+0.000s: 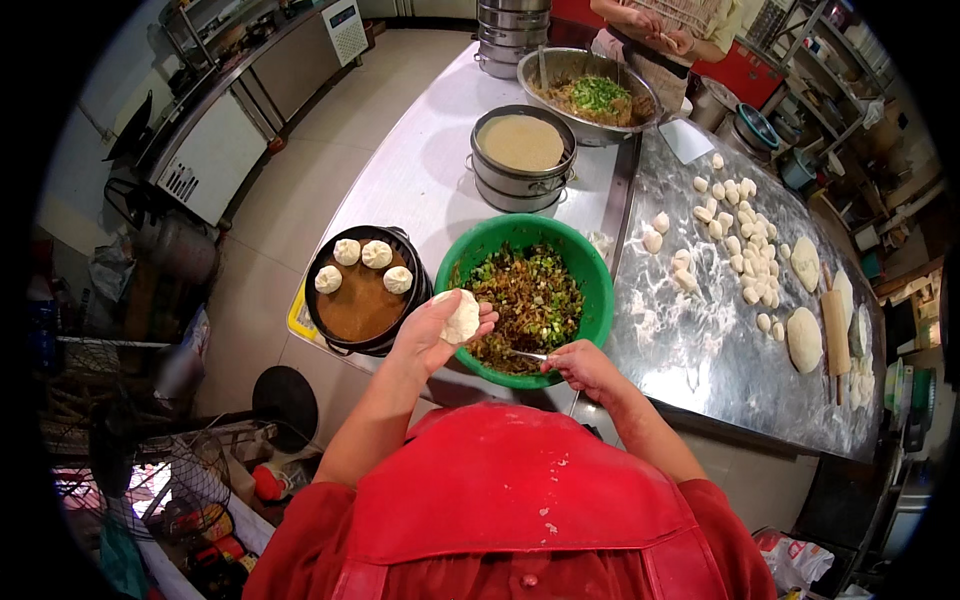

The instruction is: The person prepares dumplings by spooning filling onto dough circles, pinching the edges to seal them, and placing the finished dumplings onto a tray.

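A round dough wrapper (460,318) lies across the palm and fingers of my left hand (429,334), just over the left rim of a green plastic basin (600,292). Chopped vegetable filling (529,292) with green and brown bits fills the basin. My right hand (587,367) grips the handle of a metal spoon (529,355), whose tip is in the filling near the basin's front. Left of my left hand stands a round dark steamer tray (324,330) with a brown liner (361,307). Several pleated buns (376,254) sit toward its far side.
Behind the basin stands a stacked steamer (523,176); farther back are a large metal bowl of filling (555,124) and tall steamers (514,37). Dough pieces (750,247) and a rolling pin (835,334) lie on the floured table at right. A co-worker (667,37) holds something small.
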### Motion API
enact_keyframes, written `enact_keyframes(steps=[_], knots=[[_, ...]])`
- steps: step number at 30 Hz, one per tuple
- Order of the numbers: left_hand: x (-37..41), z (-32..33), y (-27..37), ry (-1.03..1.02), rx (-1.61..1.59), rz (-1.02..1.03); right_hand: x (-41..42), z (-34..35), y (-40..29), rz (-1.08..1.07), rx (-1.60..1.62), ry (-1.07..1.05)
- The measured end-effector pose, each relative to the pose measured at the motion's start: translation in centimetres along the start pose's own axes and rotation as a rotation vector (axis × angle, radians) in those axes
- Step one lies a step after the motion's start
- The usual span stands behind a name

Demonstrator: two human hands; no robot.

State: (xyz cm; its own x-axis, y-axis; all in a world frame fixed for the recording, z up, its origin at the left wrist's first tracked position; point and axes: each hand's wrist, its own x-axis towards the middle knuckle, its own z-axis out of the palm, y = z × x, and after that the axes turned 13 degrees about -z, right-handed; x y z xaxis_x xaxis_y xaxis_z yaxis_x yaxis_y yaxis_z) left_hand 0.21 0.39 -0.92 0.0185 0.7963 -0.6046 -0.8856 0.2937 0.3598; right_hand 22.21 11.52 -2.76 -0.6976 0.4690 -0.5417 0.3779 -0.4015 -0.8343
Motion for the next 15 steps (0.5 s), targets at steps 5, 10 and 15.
enact_keyframes(steps=[5, 10, 15], knots=[[0.4, -0.9, 0.2, -0.082, -0.118, -0.055, 0.1, -0.5, -0.1, 0.013, 0.159, -0.008], [0.7, -1.2, -0.3, -0.047, 0.021, 0.015, 0.1, -0.8, -0.1, -0.006, 0.192, 0.043], [1.0, -1.1, -0.7, 0.091, 0.055, 0.095, 0.0, -1.1, -0.5, -0.029, 0.206, 0.095]])
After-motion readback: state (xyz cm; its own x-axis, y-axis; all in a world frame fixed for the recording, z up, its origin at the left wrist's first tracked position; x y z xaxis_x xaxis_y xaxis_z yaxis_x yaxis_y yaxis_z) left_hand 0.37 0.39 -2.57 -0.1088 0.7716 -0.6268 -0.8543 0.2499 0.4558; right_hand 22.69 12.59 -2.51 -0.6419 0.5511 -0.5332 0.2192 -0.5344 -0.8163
